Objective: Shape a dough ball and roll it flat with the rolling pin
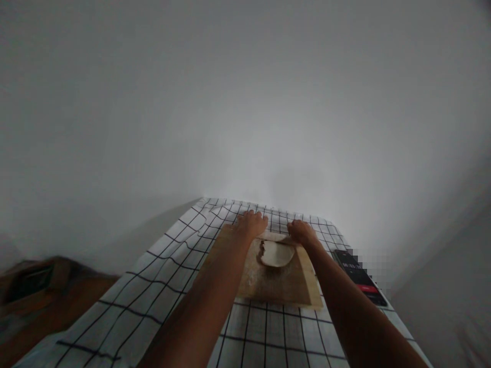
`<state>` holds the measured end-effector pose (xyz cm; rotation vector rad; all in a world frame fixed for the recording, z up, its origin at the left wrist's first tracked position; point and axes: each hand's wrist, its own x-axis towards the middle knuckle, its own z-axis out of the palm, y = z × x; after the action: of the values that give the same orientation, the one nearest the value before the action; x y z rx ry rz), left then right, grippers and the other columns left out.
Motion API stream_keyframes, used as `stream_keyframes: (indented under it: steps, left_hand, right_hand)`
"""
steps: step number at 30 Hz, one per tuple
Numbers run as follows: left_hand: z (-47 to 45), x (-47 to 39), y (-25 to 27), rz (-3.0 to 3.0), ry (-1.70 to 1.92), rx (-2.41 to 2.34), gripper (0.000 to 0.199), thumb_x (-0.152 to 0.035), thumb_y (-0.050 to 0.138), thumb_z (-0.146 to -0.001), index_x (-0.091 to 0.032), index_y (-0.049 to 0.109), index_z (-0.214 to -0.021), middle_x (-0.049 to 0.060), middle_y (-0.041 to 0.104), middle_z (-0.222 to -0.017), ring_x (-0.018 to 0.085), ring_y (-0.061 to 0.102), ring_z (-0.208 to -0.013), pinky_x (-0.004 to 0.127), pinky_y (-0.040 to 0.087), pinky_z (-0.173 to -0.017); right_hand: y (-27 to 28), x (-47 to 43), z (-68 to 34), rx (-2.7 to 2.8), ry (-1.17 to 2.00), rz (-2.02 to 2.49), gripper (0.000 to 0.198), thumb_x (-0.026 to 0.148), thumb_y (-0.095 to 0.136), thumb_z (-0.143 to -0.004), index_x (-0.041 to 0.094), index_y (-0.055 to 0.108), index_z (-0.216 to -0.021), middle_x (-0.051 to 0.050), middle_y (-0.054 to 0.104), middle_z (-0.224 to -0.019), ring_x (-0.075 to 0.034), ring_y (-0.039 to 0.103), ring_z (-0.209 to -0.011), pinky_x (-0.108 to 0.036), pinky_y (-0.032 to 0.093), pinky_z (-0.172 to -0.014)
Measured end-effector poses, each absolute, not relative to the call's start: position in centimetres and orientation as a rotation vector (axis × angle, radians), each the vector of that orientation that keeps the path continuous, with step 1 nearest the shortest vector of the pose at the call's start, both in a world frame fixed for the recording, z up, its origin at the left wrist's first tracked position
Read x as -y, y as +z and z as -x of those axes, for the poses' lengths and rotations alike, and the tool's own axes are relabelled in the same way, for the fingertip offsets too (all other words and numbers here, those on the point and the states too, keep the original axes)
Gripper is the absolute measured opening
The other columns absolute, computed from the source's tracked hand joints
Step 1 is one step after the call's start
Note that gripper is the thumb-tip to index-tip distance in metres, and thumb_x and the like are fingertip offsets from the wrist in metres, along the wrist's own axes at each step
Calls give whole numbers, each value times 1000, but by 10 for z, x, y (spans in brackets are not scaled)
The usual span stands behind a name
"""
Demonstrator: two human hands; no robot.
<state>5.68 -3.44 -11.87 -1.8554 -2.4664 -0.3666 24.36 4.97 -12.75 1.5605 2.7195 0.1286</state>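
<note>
A flat, pale sheet of dough with a ragged left edge lies on a wooden board. Just beyond it, across the far part of the board, runs a pale rolling pin, partly covered by my hands. My left hand rests over its left end, with the fingers bent forward over it. Around the right end, my right hand is closed with the fingers curled. The dough's far edge meets the pin; whether it passes under the pin is hard to see.
A white cloth with black grid lines covers the table under the board. At the right edge lies a dark phone with a lit screen. Brown wooden furniture stands lower left, and a pale wall rises behind the table.
</note>
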Motion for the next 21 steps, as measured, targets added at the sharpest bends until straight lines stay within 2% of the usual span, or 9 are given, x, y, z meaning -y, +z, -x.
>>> stream_keyframes:
  steps: [7, 12, 21]
  left_hand:
    - [-58, 43, -121, 1841, -377, 2423, 42, -39, 38, -96, -17, 67, -116, 18, 63, -129, 33, 53, -123, 55, 40, -101]
    - [-62, 57, -125, 1792, -418, 2391, 39, -36, 40, -95, -18, 69, -114, 17, 63, -129, 34, 53, -123, 54, 39, -101]
    - [-66, 81, -131, 1799, -456, 2310, 36, -34, 44, -95, -20, 69, -117, 17, 66, -127, 35, 53, -124, 54, 38, -103]
  right_hand:
    - [-125, -34, -248, -2741, 149, -1532, 34, 24, 41, -99, 20, 67, -120, -16, 68, -119, -25, 64, -114, -37, 47, -95]
    - [-125, -21, -253, -2776, 165, -1465, 33, 21, 41, -99, 23, 66, -120, -12, 68, -120, -25, 63, -115, -38, 47, -95]
    - [-119, 6, -262, -2825, 286, -1403, 34, 17, 38, -98, 21, 65, -118, -12, 70, -115, -26, 65, -109, -39, 49, -90]
